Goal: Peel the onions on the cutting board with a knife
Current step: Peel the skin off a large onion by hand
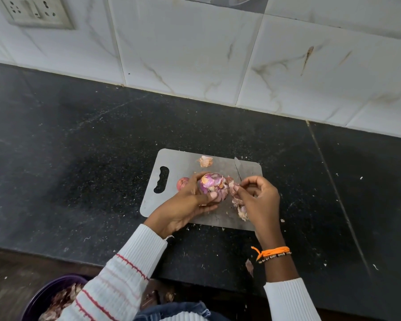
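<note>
My left hand grips a partly peeled purple onion just above the grey metal cutting board. My right hand is beside the onion, its fingers curled round a knife whose blade points away toward the wall. The fingertips of that hand pinch a strip of skin that hangs off the onion's right side. A second, unpeeled onion peeks out behind my left hand. The knife's handle is hidden inside my right hand.
Loose skins lie on the board: one piece at the far edge, a pile below my right hand. A purple bowl of peels sits below the black counter's front edge. A tiled wall with a socket stands behind.
</note>
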A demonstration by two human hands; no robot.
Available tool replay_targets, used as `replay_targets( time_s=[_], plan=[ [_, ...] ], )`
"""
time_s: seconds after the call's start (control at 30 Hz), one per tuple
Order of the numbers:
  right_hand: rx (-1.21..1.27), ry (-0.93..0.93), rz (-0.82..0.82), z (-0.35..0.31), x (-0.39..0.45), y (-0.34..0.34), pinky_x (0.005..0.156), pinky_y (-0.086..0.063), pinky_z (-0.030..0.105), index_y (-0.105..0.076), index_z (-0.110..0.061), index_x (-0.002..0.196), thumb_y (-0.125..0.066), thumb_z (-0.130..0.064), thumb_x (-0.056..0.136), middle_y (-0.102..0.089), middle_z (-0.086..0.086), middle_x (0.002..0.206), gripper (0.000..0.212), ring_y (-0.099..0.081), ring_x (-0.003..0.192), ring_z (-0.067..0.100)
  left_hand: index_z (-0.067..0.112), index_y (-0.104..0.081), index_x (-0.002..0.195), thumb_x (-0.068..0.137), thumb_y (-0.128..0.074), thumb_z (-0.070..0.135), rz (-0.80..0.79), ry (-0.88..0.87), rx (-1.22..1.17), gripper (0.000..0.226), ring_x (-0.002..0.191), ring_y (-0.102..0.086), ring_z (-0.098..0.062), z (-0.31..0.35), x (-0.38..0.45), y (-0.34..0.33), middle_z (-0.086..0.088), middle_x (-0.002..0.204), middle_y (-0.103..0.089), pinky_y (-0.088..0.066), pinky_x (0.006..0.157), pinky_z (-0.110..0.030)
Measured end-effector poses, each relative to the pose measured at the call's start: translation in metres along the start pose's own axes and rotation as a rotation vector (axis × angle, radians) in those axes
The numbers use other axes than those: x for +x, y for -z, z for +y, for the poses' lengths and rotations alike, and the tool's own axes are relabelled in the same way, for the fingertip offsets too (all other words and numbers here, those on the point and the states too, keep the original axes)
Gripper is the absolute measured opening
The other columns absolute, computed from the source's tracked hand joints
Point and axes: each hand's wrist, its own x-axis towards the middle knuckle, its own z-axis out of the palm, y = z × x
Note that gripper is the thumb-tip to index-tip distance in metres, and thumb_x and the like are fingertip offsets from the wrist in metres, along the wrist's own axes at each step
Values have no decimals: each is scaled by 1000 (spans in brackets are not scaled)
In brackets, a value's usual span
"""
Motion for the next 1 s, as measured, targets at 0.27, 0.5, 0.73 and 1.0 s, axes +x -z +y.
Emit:
replay_targets(
  time_s=[0.27,0.5,0.73,1.0],
  plan=[
    [284,-159,-190,-3,-5,-3,78,-56,25,-65,-19,107,-50,-10,96,-67,0,106,21,-66,98,14,26,-35,141,92,-44,-9,-37,-69,84,62,92,-63,-13,-5,1,-1,-8,117,-60,-51,83,-29],
    [358,-111,-126,-7,-9,-4,68,-56,22,-67,-16,94,-61,-2,88,-70,4,96,16,-70,86,13,33,-29,145,97,-37,-4,-29,-90,42,62,84,-66,-9,-5,-2,-5,-25,125,-55,-53,69,-21],
    [253,-45,-72,-10,-11,-6,66,-57,25,-67,-17,84,-64,-14,88,-71,0,83,7,-70,79,15,29,-34,144,94,-45,-4,-12,-112,-15,61,91,-64,-14,-10,3,-4,-7,117,-64,-54,70,-22],
    [91,119,-6,-13,-15,-11,67,-56,26,-65,-22,72,-71,-5,79,-68,-6,82,19,-66,74,8,26,-49,129,84,-60,4,73,-139,-47,51,99,-64,-22,-11,4,-12,-11,116,-64,-56,80,-30]
  ],
)
